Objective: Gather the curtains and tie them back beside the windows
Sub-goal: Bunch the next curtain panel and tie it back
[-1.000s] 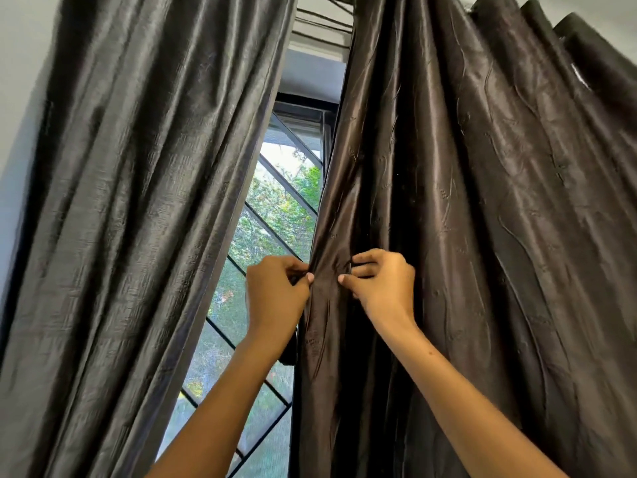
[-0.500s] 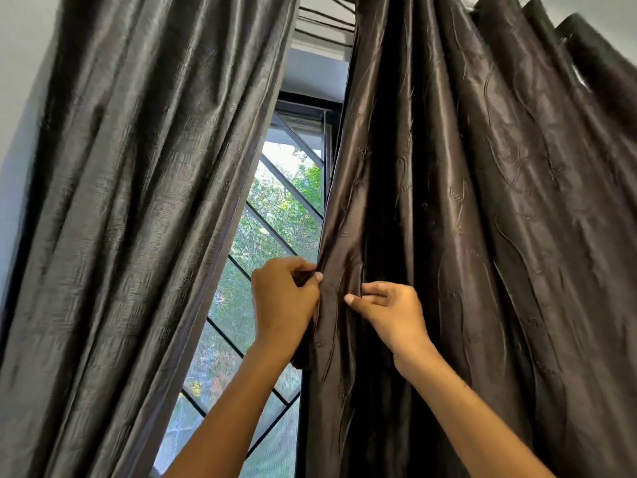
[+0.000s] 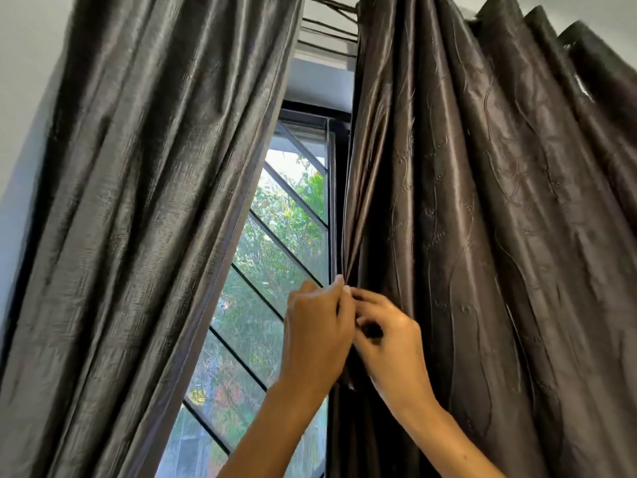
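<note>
Both hands pinching the inner edge of the right curtain [image 3: 482,236], beside the window [image 3: 272,281].

Left hand [image 3: 315,334] raised from below, back toward the camera, fingers curled tight with thumb and fingertips nipping the hem where folds fan upward. Right hand [image 3: 391,343] pressed just beside it, touching, fingers bent and gathering a dark tuck of the same fabric; probably a narrow pinch, though blur hides the exact fingertip contact. Both forearms angled up and inward from the bottom edge, wrists slightly bent. Right curtain hanging in deep pleats, bunched at the grip. Left curtain [image 3: 138,236] hanging loose and apart, slanting across the glass, untouched. Diagonal bars and green foliage visible between the two panels.
</note>
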`<action>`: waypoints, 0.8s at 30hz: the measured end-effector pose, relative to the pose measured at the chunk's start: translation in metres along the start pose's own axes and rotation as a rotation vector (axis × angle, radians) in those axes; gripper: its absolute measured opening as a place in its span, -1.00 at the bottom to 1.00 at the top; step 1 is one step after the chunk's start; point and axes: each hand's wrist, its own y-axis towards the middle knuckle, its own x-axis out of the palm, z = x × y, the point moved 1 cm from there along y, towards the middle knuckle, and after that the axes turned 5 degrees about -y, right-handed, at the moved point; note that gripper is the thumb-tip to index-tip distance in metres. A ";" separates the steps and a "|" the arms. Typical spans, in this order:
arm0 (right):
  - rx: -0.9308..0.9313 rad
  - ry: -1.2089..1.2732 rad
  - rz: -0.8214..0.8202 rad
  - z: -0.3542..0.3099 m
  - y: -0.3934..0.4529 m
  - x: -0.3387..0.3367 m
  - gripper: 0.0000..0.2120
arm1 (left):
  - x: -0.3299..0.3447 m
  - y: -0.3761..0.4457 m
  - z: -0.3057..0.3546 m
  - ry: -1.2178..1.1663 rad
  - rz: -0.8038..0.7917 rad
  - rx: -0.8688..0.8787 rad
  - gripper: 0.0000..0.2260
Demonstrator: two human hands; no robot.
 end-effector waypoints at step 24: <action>0.376 -0.075 0.045 0.062 0.046 -0.025 -0.31 | 0.037 0.004 0.039 0.259 0.010 -0.115 -0.77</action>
